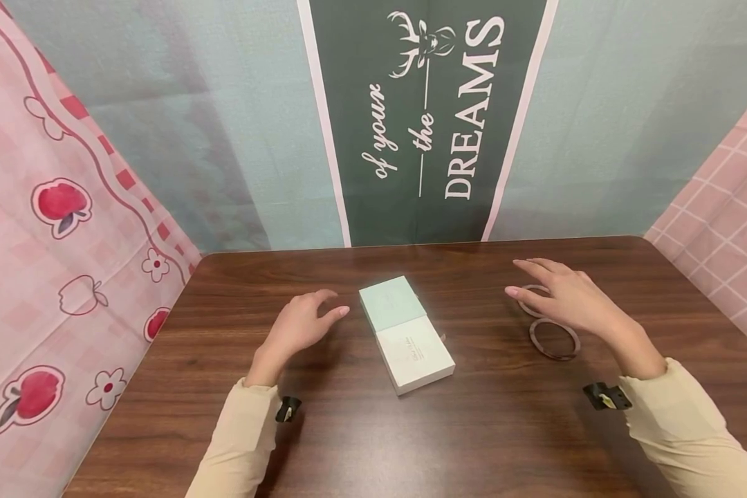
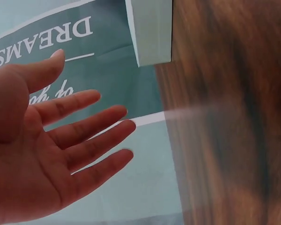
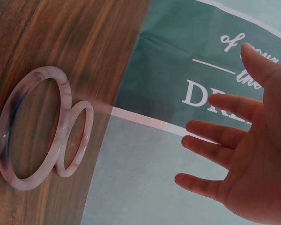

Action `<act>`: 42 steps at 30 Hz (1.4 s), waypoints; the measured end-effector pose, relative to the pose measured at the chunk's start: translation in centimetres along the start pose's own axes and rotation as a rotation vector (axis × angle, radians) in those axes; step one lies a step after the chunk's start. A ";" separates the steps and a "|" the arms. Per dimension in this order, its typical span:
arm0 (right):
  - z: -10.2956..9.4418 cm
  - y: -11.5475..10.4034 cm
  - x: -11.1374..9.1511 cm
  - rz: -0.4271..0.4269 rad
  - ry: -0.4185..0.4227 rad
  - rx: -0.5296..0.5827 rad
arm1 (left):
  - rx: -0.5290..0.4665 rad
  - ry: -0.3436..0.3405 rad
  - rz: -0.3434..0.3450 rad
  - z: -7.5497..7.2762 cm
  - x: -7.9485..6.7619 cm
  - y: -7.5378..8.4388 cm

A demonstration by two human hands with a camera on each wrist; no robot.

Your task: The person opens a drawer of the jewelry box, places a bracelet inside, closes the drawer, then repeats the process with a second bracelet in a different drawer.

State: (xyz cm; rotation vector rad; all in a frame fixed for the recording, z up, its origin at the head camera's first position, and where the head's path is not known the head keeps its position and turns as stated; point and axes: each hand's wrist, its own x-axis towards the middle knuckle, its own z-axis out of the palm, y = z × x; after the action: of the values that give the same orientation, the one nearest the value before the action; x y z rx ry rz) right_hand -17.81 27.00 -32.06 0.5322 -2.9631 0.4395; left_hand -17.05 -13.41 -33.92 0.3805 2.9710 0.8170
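A flat box (image 1: 409, 351), mint green at its far half and white with small print at its near half, lies slantwise on the table. Left of it my left hand (image 1: 300, 320) hovers with fingers spread and nothing in them; the left wrist view shows the box's mint end (image 2: 152, 33) beyond the fingertips. Two marbled pinkish bangles (image 3: 61, 126) lie flat side by side at the right. Over them, in the head view, my right hand (image 1: 563, 294) is held with loosely extended fingers, partly covering the farther bangle (image 1: 531, 309). The nearer bangle (image 1: 555, 339) shows whole.
The brown wood-grain table (image 1: 473, 443) has rounded far corners. A hanging cloth (image 1: 423, 221) with white lettering and a deer head stands behind its far edge. Pink patterned cloths (image 1: 68, 277) border both sides. Small black wrist devices (image 1: 606, 396) sit at the cream sleeves.
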 end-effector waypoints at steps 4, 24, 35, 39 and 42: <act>0.0 0.2 -0.1 -0.019 -0.004 0.020 | -0.062 -0.013 -0.014 0.7 0.0 0.2; 0.4 1.1 -0.4 -0.055 -0.037 0.100 | -0.330 -0.219 -0.057 4.2 0.5 1.0; 0.6 1.3 -0.6 -0.047 -0.040 0.100 | -0.401 -0.295 -0.065 5.5 0.5 1.6; 0.6 1.3 -0.6 -0.039 -0.045 0.093 | -0.437 -0.306 -0.074 6.0 0.5 1.7; 0.6 1.3 -0.7 -0.031 -0.052 0.092 | -0.462 -0.307 -0.077 6.3 0.5 1.7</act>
State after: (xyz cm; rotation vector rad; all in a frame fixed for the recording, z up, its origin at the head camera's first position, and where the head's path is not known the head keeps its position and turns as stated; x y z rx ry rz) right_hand -17.69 28.20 -33.07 0.6071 -2.9906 0.5698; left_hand -16.56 -8.74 -38.42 0.3271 2.4075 1.2622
